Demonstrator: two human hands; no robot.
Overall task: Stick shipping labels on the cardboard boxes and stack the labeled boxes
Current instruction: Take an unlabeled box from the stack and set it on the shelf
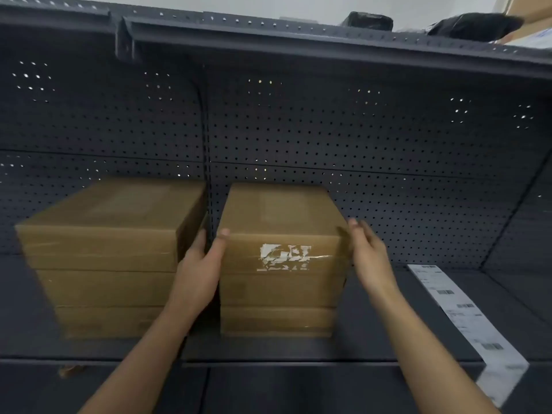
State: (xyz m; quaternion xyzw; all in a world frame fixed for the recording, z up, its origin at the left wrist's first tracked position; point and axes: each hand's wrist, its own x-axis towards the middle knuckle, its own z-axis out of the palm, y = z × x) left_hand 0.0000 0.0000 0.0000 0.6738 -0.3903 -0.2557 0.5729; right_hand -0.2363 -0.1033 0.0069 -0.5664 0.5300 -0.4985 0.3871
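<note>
Two stacks of brown cardboard boxes stand on a dark metal shelf. The left stack holds three boxes. The top box of the right stack has a torn white label remnant on its front. My left hand presses flat against that top box's left side, thumb on its upper edge. My right hand is at the box's right edge, fingers spread; whether it touches is unclear. A long white strip of shipping labels lies on the shelf to the right, its end hanging over the front edge.
A dark perforated back panel rises behind the boxes. An upper shelf overhangs, with black wrapped bundles and a box on top at the right. A side panel closes off the right end.
</note>
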